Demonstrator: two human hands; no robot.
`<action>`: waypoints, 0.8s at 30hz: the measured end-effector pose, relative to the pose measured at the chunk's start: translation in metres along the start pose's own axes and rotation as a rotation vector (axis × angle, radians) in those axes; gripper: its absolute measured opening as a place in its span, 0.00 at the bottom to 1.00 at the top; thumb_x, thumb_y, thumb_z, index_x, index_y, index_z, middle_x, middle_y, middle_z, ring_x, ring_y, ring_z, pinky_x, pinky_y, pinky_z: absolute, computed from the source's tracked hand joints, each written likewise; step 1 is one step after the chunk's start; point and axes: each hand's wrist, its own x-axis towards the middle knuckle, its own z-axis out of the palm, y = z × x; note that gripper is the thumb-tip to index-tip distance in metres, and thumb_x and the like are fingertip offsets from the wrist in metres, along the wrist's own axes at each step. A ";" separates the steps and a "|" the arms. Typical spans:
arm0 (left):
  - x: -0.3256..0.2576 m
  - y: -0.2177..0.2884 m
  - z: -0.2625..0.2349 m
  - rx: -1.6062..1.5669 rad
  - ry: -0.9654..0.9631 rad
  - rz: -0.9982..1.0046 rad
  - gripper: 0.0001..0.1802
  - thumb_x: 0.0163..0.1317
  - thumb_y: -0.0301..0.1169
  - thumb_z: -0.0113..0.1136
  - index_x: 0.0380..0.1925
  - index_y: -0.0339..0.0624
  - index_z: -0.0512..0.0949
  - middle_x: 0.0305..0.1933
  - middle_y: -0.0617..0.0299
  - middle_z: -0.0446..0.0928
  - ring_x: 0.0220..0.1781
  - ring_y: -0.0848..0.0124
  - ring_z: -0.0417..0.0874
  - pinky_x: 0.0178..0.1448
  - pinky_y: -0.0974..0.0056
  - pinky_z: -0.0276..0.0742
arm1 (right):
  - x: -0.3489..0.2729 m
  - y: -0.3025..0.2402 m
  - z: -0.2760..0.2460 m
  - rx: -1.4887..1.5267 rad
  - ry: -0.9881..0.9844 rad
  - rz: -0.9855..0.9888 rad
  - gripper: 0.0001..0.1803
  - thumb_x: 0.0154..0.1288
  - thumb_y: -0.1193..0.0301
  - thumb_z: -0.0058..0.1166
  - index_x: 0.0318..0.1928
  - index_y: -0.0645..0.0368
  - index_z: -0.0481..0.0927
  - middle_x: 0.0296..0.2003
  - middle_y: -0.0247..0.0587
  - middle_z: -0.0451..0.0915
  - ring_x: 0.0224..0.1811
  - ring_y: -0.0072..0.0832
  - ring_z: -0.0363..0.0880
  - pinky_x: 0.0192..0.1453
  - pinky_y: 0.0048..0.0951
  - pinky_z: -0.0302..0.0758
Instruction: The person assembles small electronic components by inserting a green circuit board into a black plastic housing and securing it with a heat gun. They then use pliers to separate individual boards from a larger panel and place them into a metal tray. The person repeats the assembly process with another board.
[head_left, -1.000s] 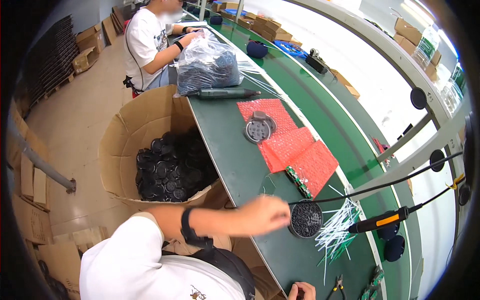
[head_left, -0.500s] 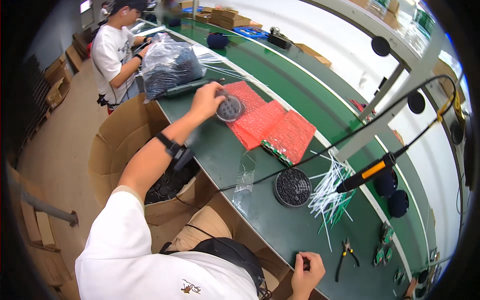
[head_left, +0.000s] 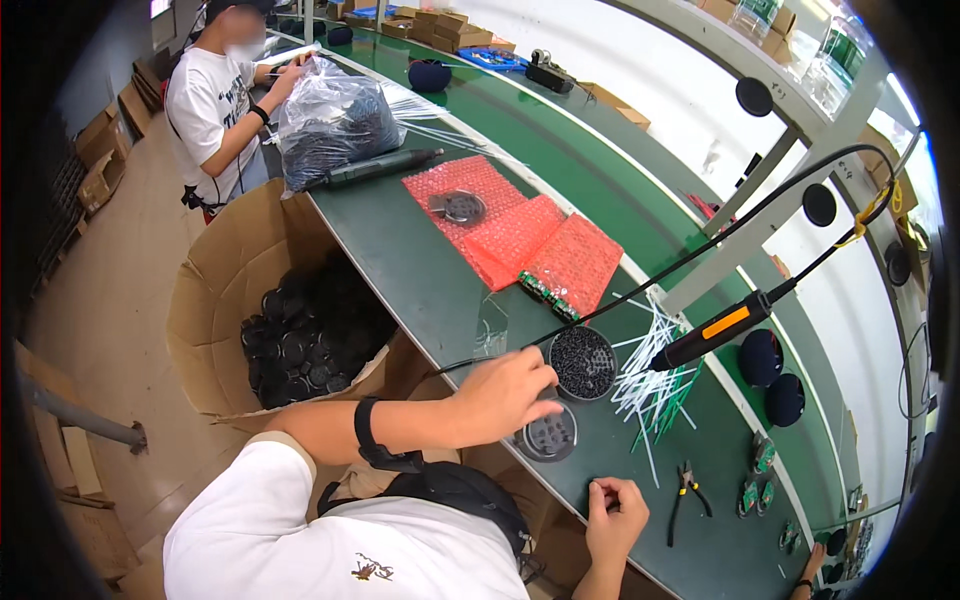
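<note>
Left hand (head_left: 505,398), right hand (head_left: 614,515) apart | left's grip unclear; right curled, contents hidden | round grey part (head_left: 550,436) between them | risk: left-side knock could spill adjacent dish (head_left: 585,398) of black bits (head_left: 577,362)

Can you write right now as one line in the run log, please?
left hand: at round grey part, grip unclear | right hand: curled, contents unclear | nearby: pliers, white strips

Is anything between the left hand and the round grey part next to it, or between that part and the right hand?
Nothing visible: the left hand overlaps the edge of the round grey part in this view, and only green bench top shows between that part and the right hand.
</note>
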 end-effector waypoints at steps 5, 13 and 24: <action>0.095 -0.071 -0.020 0.101 0.242 -0.131 0.11 0.66 0.33 0.65 0.37 0.35 0.82 0.39 0.44 0.82 0.45 0.44 0.84 0.50 0.46 0.80 | -0.006 -0.004 0.003 -0.014 0.027 0.020 0.04 0.59 0.82 0.66 0.34 0.63 0.84 0.27 0.36 0.79 0.25 0.21 0.73 0.30 0.24 0.68; 0.192 -0.140 -0.004 0.256 -0.166 -0.632 0.29 0.62 0.50 0.71 0.47 0.33 0.86 0.53 0.38 0.85 0.58 0.46 0.86 0.61 0.45 0.81 | -0.009 -0.002 0.004 -0.020 0.085 0.003 0.05 0.57 0.82 0.67 0.33 0.62 0.84 0.27 0.37 0.80 0.23 0.23 0.75 0.30 0.26 0.71; 0.209 -0.077 0.012 -0.239 -0.001 -0.234 0.24 0.66 0.47 0.66 0.46 0.33 0.87 0.42 0.46 0.87 0.44 0.55 0.89 0.51 0.53 0.84 | -0.010 0.000 0.004 -0.099 0.115 -0.046 0.05 0.57 0.78 0.69 0.32 0.58 0.84 0.28 0.37 0.82 0.24 0.28 0.81 0.30 0.30 0.74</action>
